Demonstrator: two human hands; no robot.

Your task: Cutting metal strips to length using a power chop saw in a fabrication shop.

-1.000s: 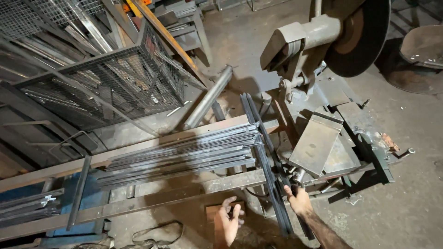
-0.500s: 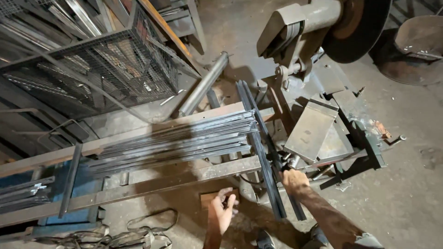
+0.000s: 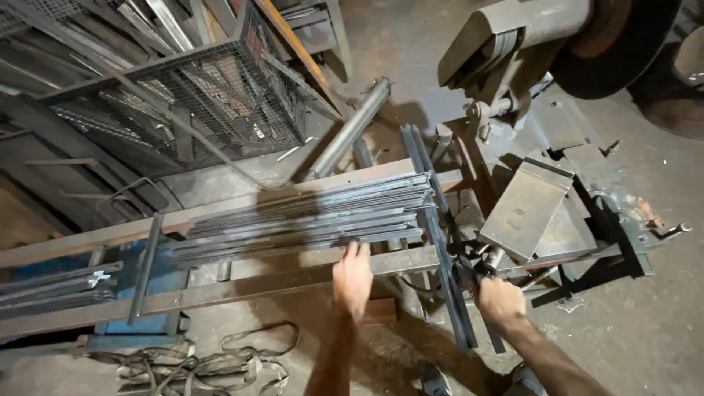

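There are two hands: the left hand (image 3: 353, 277) lies flat on one pile of thin metal bars (image 3: 308, 220), too many and too close together to count, and the right hand (image 3: 499, 299) is closed on one small handle (image 3: 473, 268). Two long dark bars (image 3: 436, 235) lie side by side across the pile, and one big cutting machine (image 3: 543, 110) with one round wheel (image 3: 623, 44) stands beside it. There is one wire cage (image 3: 183, 103), one round pipe (image 3: 348, 132) and one tangle of straps (image 3: 213, 363) on the floor.

grey steel bars (image 3: 308, 220), blue stand (image 3: 158, 282), rusty disc (image 3: 612, 44)
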